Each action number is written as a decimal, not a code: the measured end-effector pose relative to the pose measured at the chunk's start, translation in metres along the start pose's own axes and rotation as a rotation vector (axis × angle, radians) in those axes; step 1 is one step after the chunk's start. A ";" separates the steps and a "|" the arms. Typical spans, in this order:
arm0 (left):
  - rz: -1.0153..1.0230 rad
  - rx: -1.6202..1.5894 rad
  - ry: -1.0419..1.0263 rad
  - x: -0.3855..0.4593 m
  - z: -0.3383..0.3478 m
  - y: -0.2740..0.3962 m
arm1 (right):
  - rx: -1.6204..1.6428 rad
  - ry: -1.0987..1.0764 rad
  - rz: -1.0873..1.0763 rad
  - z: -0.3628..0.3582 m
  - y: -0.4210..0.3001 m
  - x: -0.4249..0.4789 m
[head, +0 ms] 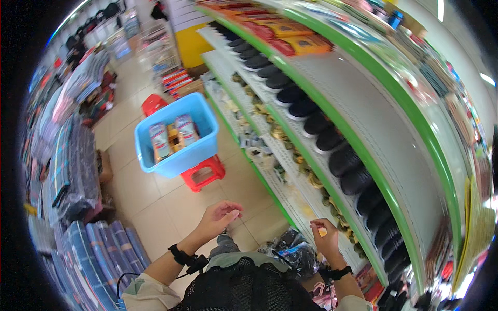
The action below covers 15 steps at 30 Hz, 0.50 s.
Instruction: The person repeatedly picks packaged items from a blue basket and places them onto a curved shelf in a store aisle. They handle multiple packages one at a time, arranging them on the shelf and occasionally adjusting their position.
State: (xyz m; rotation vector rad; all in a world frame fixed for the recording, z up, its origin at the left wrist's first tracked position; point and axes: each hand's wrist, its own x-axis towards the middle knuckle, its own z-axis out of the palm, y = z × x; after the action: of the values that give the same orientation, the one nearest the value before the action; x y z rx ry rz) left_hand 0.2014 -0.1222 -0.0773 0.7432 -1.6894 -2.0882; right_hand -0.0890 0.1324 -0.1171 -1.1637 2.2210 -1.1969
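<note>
My left hand hovers over the tiled floor with nothing in it, its fingers loosely bent and the thumb apart. My right hand is also empty, with thumb and fingers slightly curled, in front of the lower shelves on the right. Ahead and to the left, a light blue plastic tub rests on a red plastic stool. Inside the tub lie a packaged item and a similar package, with yellow-orange packs between them.
Dark shoes line one shelf, with camouflage shoes on the shelf below. Orange and red packets lie on the shelf above. Folded textiles are stacked along the left. A plastic-wrapped bundle lies near my feet.
</note>
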 end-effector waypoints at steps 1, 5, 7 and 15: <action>-0.013 0.002 0.047 -0.003 -0.019 -0.002 | 0.001 -0.038 0.009 0.015 -0.005 0.010; -0.035 -0.002 0.225 -0.019 -0.090 -0.012 | 0.000 -0.180 -0.036 0.072 -0.025 0.047; -0.052 0.002 0.316 -0.024 -0.126 -0.017 | -0.035 -0.254 -0.045 0.100 -0.037 0.070; -0.218 -0.076 0.574 -0.037 -0.227 -0.049 | -0.148 -0.439 0.022 0.164 -0.045 0.132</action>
State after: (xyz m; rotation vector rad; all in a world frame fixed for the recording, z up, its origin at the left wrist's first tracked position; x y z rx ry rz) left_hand 0.3694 -0.2684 -0.1523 1.3917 -1.2497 -1.8071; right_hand -0.0418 -0.0715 -0.1661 -1.3070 2.0010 -0.6908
